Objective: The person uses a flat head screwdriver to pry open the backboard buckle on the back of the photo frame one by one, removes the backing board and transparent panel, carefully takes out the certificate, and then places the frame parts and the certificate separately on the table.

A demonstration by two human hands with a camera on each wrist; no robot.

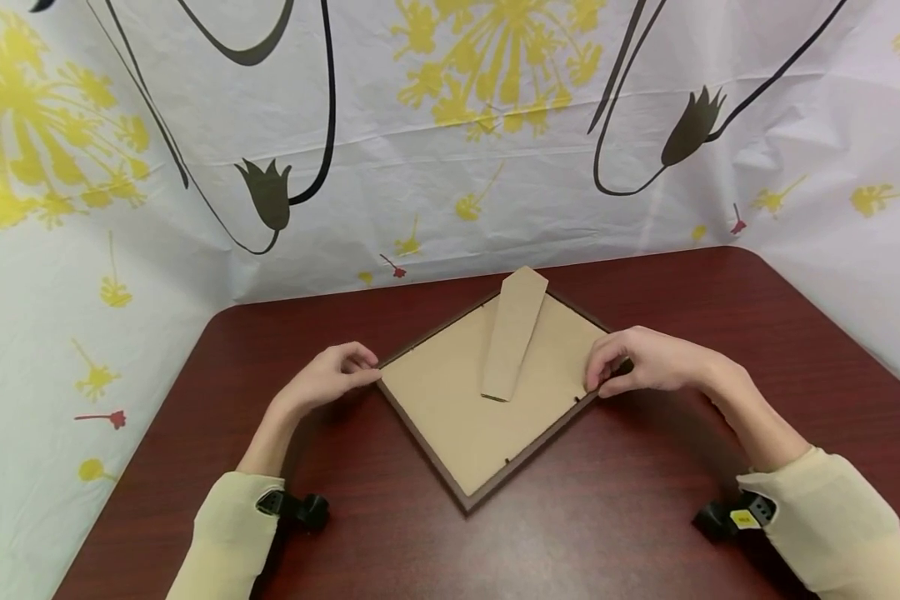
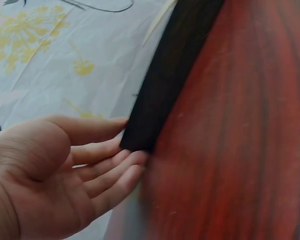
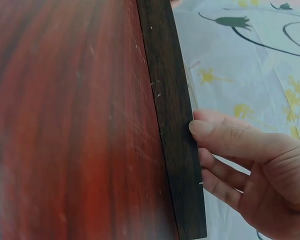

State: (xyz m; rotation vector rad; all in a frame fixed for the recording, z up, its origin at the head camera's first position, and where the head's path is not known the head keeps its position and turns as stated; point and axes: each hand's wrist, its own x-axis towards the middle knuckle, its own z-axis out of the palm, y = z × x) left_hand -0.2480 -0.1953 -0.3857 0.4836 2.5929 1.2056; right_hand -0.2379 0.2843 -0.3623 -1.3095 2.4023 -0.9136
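A picture frame (image 1: 435, 417) lies back side up on the table, turned so one corner points toward me. Its tan backing board carries a cardboard easel stand (image 1: 513, 342), and small dark tabs (image 1: 507, 461) show along the edges. My left hand (image 1: 333, 375) holds the left corner between thumb and fingers; the left wrist view shows the dark frame side (image 2: 165, 80) at its fingertips. Along the near right edge, my right hand (image 1: 645, 360) pinches the frame close to the right corner. In the right wrist view, its thumb (image 3: 205, 129) presses the outer side.
The dark red wooden table (image 1: 540, 533) extends around the frame. Behind it and at both sides hangs a white sheet (image 1: 360, 100) printed with flowers. Black wrist cameras (image 1: 311, 511) sit at both sleeves, low over the tabletop.
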